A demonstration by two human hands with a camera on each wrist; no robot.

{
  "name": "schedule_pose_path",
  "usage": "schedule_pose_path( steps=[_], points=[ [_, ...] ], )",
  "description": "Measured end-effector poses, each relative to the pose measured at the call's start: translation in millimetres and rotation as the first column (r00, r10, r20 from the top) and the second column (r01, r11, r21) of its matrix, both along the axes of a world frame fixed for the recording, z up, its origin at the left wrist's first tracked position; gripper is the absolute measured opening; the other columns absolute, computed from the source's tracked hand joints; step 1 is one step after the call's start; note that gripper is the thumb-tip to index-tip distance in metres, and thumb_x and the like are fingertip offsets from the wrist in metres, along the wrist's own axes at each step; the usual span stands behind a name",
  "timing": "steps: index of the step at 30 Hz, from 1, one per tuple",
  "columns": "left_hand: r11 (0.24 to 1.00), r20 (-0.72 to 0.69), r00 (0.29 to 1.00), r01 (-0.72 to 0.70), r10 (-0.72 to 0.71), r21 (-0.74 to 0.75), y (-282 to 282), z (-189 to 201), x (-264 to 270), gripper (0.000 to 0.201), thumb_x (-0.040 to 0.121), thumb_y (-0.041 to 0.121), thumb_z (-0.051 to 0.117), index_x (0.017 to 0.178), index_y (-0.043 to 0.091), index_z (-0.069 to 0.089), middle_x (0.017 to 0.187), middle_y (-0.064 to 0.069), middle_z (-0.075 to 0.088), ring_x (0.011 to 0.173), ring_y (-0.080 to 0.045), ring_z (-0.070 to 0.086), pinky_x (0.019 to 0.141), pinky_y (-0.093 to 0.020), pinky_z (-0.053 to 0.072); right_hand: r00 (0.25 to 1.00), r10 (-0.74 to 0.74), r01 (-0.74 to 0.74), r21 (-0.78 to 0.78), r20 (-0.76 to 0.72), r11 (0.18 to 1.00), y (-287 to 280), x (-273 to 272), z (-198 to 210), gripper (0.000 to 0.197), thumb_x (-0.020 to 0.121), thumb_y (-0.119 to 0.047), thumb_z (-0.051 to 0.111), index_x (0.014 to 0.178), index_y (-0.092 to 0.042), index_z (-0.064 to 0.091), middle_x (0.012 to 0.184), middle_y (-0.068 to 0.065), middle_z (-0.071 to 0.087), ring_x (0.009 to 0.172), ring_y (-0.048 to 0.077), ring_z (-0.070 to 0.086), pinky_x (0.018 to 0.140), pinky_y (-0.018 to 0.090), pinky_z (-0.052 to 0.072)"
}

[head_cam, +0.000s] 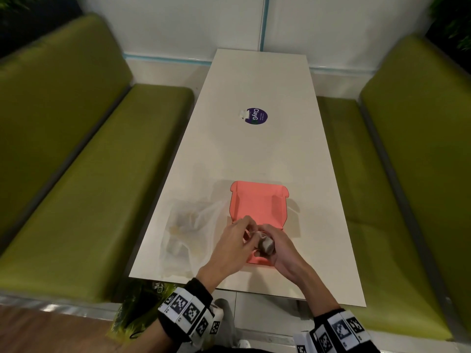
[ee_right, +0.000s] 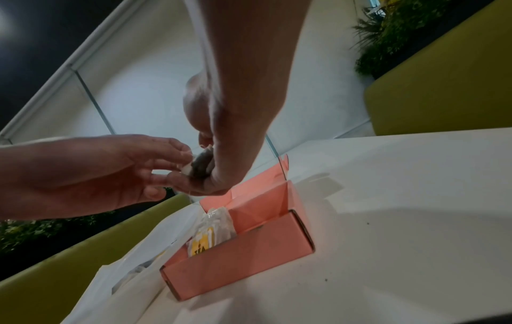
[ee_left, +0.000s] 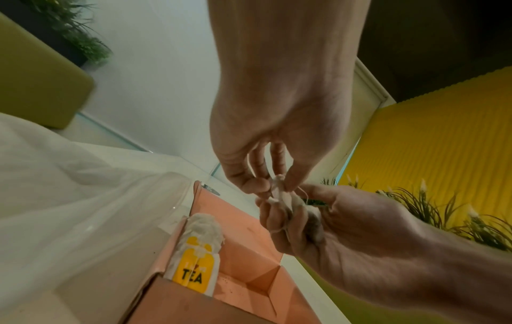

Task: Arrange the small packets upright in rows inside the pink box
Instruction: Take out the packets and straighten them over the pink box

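Here the right hand (head_cam: 276, 247) cups a soft, light tea bag (head_cam: 266, 244) above the pink box (head_cam: 257, 202); left hand (head_cam: 233, 239) pinches its top, the best hold.

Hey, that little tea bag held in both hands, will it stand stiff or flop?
Probably floppy: the small white paper tea bag looks crumpled between the left hand and right hand. Likely light, pinched by fingertips. The one in the pink cardboard box leans on a wall.

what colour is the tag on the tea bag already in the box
Yellow with black "TEA" lettering on the tag, clearest in the left wrist view.
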State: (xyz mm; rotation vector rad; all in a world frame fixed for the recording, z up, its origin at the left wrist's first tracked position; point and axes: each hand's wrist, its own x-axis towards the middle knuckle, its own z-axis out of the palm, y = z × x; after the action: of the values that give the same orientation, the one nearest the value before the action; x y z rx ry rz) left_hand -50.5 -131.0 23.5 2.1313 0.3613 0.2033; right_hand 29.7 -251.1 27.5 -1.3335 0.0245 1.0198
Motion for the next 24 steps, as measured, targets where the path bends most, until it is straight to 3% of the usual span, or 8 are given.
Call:
schedule_pose_path(
  steps=[4,7,12,14,16,20,24],
  points=[
    [0.998,0.023,1.0,-0.002,0.003,-0.059,6,6,-2,0.013,0.094,0.01,0.061,0.1,0.021,0.059,0.093,0.007,0.062,0.079,-0.007,0.059,0.068,-0.018,0.049,0.999,-0.041,0.042,-0.017,0.035,0.999,-5,1,-7,0.021,0.101,-0.014,0.049,0.102,0.0,0.065,0.085,0.01,0.068,0.068,0.016,0.065,0.057,0.028,0.051],
    [0.998,0.05,0.999,0.012,-0.009,-0.058,9,7,-4,0.018,0.093,0.007,0.062,0.096,0.024,0.06,0.087,0.015,0.062,0.073,-0.002,0.055,0.065,-0.012,0.041,0.994,-0.089,0.092,-0.056,0.066,0.994,-7,7,-14,0.016,0.1,-0.008,0.047,0.097,-0.001,0.061,0.087,0.012,0.065,0.068,0.017,0.059,0.059,0.028,0.047],
    [0.986,0.11,0.994,0.024,-0.005,-0.165,13,21,-6,0.019,0.087,-0.009,0.056,0.087,0.009,0.061,0.086,0.0,0.067,0.076,-0.004,0.06,0.064,-0.016,0.044,0.99,-0.078,0.092,-0.117,0.117,0.989,-10,13,-13,0.015,0.097,-0.012,0.048,0.087,-0.008,0.06,0.078,0.007,0.06,0.067,0.016,0.053,0.062,0.029,0.04],
    [0.981,0.133,0.991,0.037,-0.012,-0.19,16,24,-7,0.025,0.083,-0.012,0.053,0.083,0.013,0.059,0.087,0.0,0.065,0.082,-0.011,0.06,0.068,-0.026,0.049,0.99,-0.084,0.095,-0.096,0.111,0.991,-11,14,-12,0.014,0.097,-0.014,0.05,0.09,-0.008,0.061,0.08,0.008,0.059,0.065,0.015,0.051,0.057,0.027,0.038],
    [0.978,0.139,0.99,0.046,-0.018,-0.204,20,23,-8,0.029,0.082,-0.011,0.052,0.08,0.018,0.056,0.085,0.0,0.064,0.082,-0.017,0.06,0.071,-0.026,0.048,0.989,-0.063,0.074,-0.078,0.134,0.994,-11,15,-10,0.018,0.098,-0.018,0.051,0.097,-0.007,0.065,0.081,0.005,0.058,0.065,0.013,0.048,0.055,0.025,0.035],
    [0.969,0.169,0.985,0.075,-0.035,-0.237,24,23,-7,0.024,0.083,-0.008,0.051,0.079,0.016,0.056,0.083,-0.002,0.063,0.081,-0.02,0.06,0.074,-0.023,0.048,0.96,0.117,-0.098,-0.086,0.253,0.991,-7,11,-2,0.022,0.099,-0.021,0.051,0.11,-0.021,0.071,0.086,0.0,0.061,0.065,0.009,0.046,0.053,0.023,0.033],
    [0.948,0.195,0.981,0.078,-0.017,-0.308,27,22,-5,0.025,0.081,-0.007,0.05,0.079,0.017,0.056,0.081,0.004,0.06,0.079,-0.014,0.056,0.072,-0.023,0.043,0.918,0.248,-0.242,-0.059,0.309,0.969,-3,2,6,0.014,0.096,-0.01,0.056,0.094,-0.014,0.069,0.07,0.0,0.053,0.059,0.009,0.041,0.052,0.021,0.03]
  ],
)
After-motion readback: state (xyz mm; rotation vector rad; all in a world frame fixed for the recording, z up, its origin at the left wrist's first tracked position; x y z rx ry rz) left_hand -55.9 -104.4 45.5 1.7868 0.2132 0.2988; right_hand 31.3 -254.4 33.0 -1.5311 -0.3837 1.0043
